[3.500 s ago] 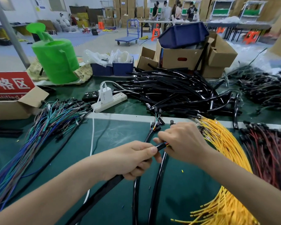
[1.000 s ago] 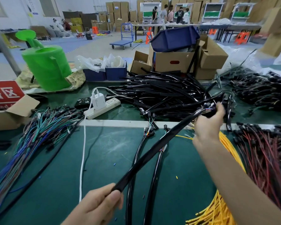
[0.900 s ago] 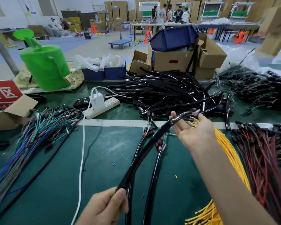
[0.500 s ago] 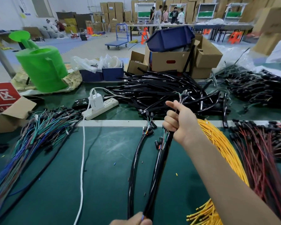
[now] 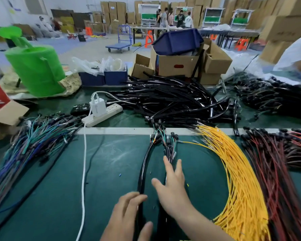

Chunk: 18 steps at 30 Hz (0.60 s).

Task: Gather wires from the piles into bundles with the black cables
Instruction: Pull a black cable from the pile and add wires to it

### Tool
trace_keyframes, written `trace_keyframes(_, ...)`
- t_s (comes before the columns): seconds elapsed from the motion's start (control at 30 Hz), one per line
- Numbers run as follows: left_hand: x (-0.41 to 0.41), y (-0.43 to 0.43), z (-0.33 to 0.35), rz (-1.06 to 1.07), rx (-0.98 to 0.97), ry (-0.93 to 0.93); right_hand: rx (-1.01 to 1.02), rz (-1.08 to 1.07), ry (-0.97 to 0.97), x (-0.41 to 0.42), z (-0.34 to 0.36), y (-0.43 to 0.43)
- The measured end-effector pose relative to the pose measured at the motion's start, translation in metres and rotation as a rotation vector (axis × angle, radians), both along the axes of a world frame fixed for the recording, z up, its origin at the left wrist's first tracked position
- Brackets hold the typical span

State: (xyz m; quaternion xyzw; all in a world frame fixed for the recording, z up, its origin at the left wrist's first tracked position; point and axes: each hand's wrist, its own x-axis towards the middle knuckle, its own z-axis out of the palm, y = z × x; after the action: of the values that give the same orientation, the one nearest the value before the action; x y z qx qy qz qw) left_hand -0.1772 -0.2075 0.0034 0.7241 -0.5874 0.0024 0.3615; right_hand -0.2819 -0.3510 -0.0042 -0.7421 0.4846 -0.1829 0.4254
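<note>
Now that the bundle carried a moment ago has been laid down, nothing is gripped by either hand. Nearest, the left hand point(image 5: 127, 218) is seen flat, fingers straight and spread, its tips at the near end of the left-hand bundle point(image 5: 143, 169) — contact is likely, though blurred. Just right of it, the right hand point(image 5: 172, 188) is held palm-down with fingers splayed over the newly placed bundle point(image 5: 169, 152), whose far end it gripped half a second ago. Both bundles are laid side by side on the green mat point(image 5: 111, 162), connector ends pointing far. One cycle is judged complete; fresh stock must be taken next. Supply is noted further out: yellow wires point(image 5: 236, 180) to the right, red wires point(image 5: 274, 171) beyond them, blue and green wires point(image 5: 30, 145) to the left. Farthest, the pile of black cables point(image 5: 172, 100) is spread across the table — plenty left.
</note>
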Motion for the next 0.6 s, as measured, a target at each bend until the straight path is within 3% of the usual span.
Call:
trace_keyframes(0.1,-0.042,-0.041,-0.007,-0.099,0.343,0.288,-0.087,0.048,-0.057,0.004,-0.012,0.008)
trace_keyframes(0.3,-0.038,-0.049,-0.015,-0.113,0.374,0.451,-0.103,-0.002,-0.124,0.029,0.0,-0.017)
trace_keyframes(0.5,-0.036,-0.049,-0.013,-0.132,0.201,0.495,-0.147,0.012,-0.127,0.051,0.0,-0.038)
trace_keyframes(0.6,-0.031,-0.046,-0.007,-0.117,0.19,0.589,-0.379,0.211,0.236,0.051,-0.015,-0.041)
